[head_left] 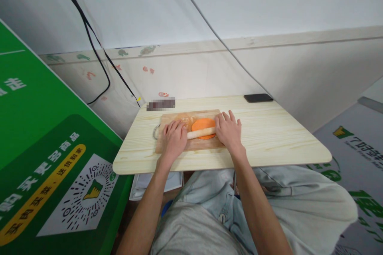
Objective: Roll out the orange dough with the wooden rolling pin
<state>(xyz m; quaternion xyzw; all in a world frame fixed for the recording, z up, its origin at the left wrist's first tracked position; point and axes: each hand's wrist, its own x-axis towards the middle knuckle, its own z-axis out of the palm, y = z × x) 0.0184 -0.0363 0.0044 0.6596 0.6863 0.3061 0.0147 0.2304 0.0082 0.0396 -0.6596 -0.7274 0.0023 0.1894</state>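
A flat oval of orange dough (203, 122) lies on a wooden cutting board (202, 144). Across the dough rests a pale wooden rolling pin (201, 132), tilted slightly up toward the right. My left hand (174, 138) presses over the pin's left end, its fingers pointing away from me. Over the right end is my right hand (229, 130), with the fingers somewhat spread and the palm down on the pin. Both pin ends are hidden under the hands. Flour-like smudges mark the board behind my left hand.
The board sits on a light wood-grain table (281, 139) against a wall; its metal handle (155, 132) points left. A black phone (258, 98) lies at the back right. A pixelated object (160, 104) is at the back left. Green panel (74, 139) stands left; cables hang behind.
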